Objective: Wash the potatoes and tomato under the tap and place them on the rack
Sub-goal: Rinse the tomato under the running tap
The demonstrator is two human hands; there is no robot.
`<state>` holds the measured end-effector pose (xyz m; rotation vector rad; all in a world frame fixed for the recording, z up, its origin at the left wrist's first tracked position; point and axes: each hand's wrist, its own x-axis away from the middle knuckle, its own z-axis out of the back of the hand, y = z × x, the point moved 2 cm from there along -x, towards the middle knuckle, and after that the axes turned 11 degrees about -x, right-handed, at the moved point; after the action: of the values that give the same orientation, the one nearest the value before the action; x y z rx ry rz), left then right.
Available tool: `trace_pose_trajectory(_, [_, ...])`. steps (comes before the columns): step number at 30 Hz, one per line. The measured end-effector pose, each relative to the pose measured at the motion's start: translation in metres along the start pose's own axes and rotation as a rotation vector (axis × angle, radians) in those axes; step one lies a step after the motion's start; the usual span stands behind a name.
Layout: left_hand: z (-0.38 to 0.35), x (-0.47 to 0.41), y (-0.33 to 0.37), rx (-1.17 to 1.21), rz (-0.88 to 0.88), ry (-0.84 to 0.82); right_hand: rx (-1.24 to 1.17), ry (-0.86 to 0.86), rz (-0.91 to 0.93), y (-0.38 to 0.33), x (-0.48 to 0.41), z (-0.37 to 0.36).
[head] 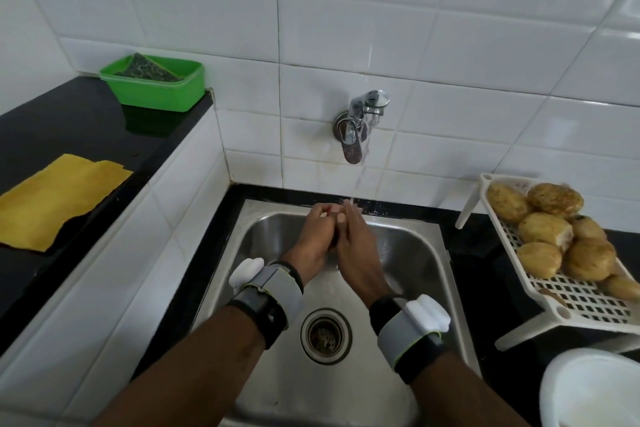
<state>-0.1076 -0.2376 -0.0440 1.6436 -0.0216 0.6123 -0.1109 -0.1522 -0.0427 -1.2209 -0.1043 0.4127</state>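
A white tiled wall [450, 45] is seen beyond both hands. A black counter [69, 121] is laid out to the far left of the left hand [311, 239]. Below the hands a steel sink [408, 253] is set, and both hands are held over its back part.

A white slotted rack [588, 302] is stood well to the right of the right hand [360, 246], tilted on its legs. A yellow cloth [59, 201] is spread well to the left of the left hand, and the rim of a white bowl [595, 392] is seen to the right of the right forearm. A green container [156, 94] with a dark scrub pad [145, 68] in it is placed left of the hands and beyond them.

The potatoes [547, 229] are piled on the rack, apart from the right hand. The two hands are pressed together. The left hand's fingers are curled round a small item [333, 241], while the right hand is laid flat against it with straight fingers. The item is mostly hidden, so its kind cannot be told.

A grey band with a white block is worn on each wrist. A chrome tap [360, 121] is fixed to the wall just beyond the hands, and a thin water stream [360, 180] is dropped from it onto the fingertips. The drain [325, 331] is seen between the two forearms.
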Motion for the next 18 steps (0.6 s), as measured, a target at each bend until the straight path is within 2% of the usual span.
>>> trace_pose_trajectory(3, [-0.001,0.008,0.002,0.012,-0.055,-0.048,-0.077,0.082,0.007,0.001,-0.006,0.003])
trace_pose_trajectory(6, [-0.004,0.015,0.000,0.058,-0.101,-0.099,-0.233,0.084,-0.187,0.001,-0.027,0.011])
trace_pose_trajectory(8, [-0.005,0.015,0.000,0.099,-0.089,-0.073,-0.254,0.061,-0.200,-0.001,-0.029,0.010])
trace_pose_trajectory(12, [0.002,0.004,0.007,0.186,-0.015,0.052,-0.151,0.082,-0.034,-0.010,-0.004,0.002])
trace_pose_trajectory(15, [0.003,0.003,0.011,0.233,-0.023,0.040,-0.111,0.146,0.054,-0.004,-0.001,0.007])
trace_pose_trajectory(18, [-0.001,0.003,0.012,0.136,-0.062,0.019,-0.065,0.161,0.083,0.001,-0.003,0.011])
